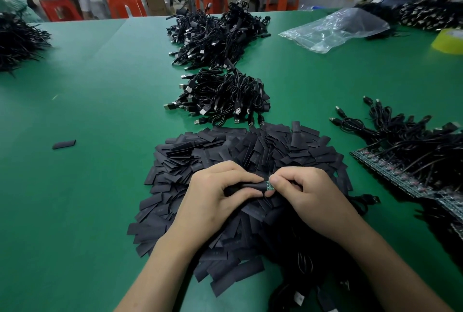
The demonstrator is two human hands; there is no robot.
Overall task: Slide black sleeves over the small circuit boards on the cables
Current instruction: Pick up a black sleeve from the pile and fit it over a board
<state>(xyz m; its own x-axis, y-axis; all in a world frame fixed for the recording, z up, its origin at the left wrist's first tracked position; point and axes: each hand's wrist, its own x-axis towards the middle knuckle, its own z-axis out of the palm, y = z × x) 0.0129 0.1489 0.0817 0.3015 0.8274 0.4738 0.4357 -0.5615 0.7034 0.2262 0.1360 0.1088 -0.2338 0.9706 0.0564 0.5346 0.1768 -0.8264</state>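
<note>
Left hand grips a black sleeve nearly covering the circuit board the right hand pinches; many bare boards apparently wait at right.

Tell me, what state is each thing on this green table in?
left hand: grips the sleeve.
right hand: pinches the circuit board.
sleeve: partly over the circuit board.
circuit board: green tip showing.
sleeve pile: loose heap under the hands.
cable bundle: tangled, plugs sticking out.
plastic bag: crumpled, lying down.
stray sleeve: lying alone.
</note>
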